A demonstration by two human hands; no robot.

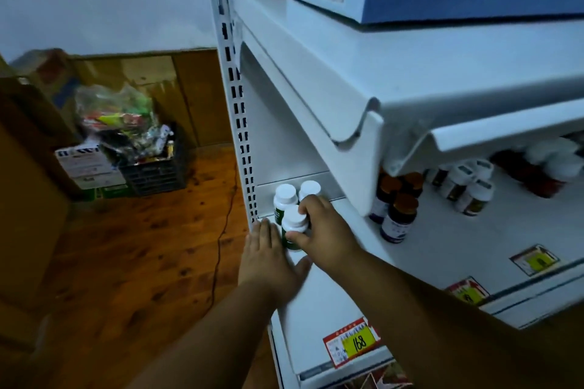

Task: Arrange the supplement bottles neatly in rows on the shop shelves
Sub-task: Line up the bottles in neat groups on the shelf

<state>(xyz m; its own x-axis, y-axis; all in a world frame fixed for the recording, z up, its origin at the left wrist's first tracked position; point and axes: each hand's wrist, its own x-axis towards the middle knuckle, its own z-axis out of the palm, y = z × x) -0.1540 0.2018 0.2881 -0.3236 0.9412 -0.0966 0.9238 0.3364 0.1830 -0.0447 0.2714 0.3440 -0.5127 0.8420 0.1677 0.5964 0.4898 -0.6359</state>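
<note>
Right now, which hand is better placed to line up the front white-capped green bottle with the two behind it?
The right hand: it already grips the front white-capped green bottle. The left hand lies flat beside it.

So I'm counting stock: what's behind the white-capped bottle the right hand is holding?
Behind the held bottle stand two more white-capped bottles side by side. The right hand covers part of the right one; anything further right is hidden.

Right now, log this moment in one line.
right hand: grips front white-capped green bottle | left hand: flat on shelf beside it | two same bottles behind
</note>
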